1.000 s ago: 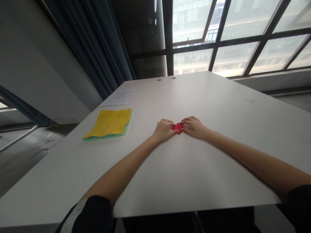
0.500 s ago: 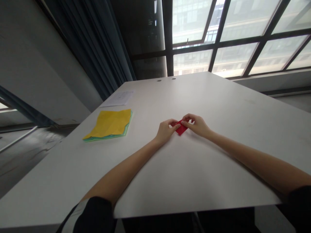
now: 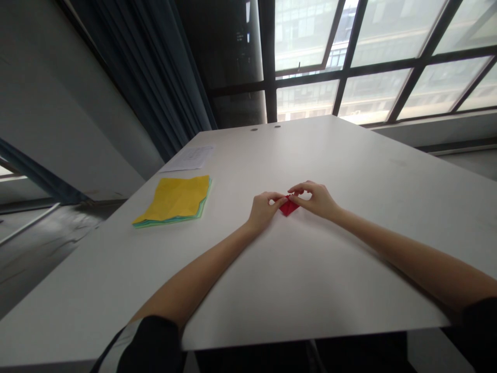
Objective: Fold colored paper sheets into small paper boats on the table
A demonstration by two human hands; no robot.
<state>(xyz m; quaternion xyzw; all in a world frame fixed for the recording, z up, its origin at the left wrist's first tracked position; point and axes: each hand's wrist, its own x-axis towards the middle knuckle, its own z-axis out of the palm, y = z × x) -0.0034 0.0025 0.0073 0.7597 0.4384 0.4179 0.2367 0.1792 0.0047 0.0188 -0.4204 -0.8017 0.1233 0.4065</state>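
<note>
At frame centre, your left hand pinches small, folded red paper; your right hand touches it, grip closure unclear. Apparently folding; next demands aligned edges.

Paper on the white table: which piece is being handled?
The small folded red paper, gripped by the left hand with the right hand at its far edge; the yellow-topped paper stack and white printed sheet lie apart, farther left.

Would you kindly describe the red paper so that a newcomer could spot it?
On the white table, look where the person's hands nearly meet. At the fingertips, between the left hand and right hand, is a small folded red paper. Its red colour sets it apart from the yellow-topped paper stack farther left.
</note>
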